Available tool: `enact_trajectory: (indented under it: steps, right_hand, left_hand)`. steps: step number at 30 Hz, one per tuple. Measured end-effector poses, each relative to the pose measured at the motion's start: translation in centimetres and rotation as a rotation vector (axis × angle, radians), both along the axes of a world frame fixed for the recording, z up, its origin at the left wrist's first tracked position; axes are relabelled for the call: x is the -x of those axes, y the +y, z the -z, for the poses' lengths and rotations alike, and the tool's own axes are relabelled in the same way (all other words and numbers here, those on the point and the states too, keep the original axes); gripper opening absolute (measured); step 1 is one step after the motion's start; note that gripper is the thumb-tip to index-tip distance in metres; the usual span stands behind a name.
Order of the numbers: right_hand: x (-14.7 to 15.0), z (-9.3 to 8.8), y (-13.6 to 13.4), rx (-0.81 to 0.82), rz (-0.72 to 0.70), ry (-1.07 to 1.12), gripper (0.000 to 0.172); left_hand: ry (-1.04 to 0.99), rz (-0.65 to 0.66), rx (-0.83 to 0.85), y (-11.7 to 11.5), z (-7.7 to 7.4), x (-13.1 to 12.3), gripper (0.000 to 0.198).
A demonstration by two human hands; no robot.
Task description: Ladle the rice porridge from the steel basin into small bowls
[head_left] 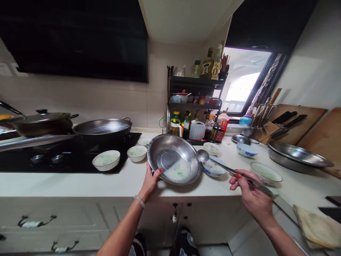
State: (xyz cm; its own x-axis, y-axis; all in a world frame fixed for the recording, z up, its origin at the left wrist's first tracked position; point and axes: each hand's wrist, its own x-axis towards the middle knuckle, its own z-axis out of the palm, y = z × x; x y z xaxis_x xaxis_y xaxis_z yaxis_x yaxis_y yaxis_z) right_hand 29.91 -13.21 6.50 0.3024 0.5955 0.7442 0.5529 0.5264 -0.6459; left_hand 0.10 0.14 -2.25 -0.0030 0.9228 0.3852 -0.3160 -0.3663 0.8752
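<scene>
My left hand (pixel 151 180) grips the near rim of a large steel bowl (pixel 173 160) and tilts it toward me; a little pale soup with green bits pools at its low side. My right hand (pixel 249 190) is closed on the handle of a steel ladle (pixel 213 161), whose scoop hovers by the bowl's right rim, above a small blue-patterned bowl (pixel 213 169). Several white bowls of the same pale soup stand on the white counter (pixel 80 181): two to the left (pixel 106 159) (pixel 136 153) and one to the right (pixel 266 173).
A black hob (pixel 53 160) on the left carries a wok (pixel 102 128) and a lidded pan (pixel 39 122). A black rack (pixel 195 106) of bottles and jars stands at the back. On the right are a steel basin (pixel 298 156), cutting boards and knives (pixel 287 121).
</scene>
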Motion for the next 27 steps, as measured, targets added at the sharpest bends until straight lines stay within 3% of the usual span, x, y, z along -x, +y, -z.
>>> enact_trajectory:
  steps: [5,13,21,27]
  right_hand:
    - [2.8,1.5,1.5,0.085,-0.127,0.054,0.023]
    - [3.7,3.8,3.5,0.216,-0.175,0.018,0.027]
    - [3.5,2.8,4.2,0.234,-0.122,0.319,0.036]
    - [2.9,3.0,4.3,0.268,-0.178,0.498,0.043]
  left_hand:
    - [0.071,-0.037,-0.083,0.3,0.1,0.2,0.077]
    - [0.151,-0.055,-0.132,0.1,-0.3,0.2,0.082]
    - [0.133,-0.043,-0.131,0.4,-0.1,0.2,0.083]
    - [0.144,-0.055,-0.121,0.1,-0.4,0.2,0.081]
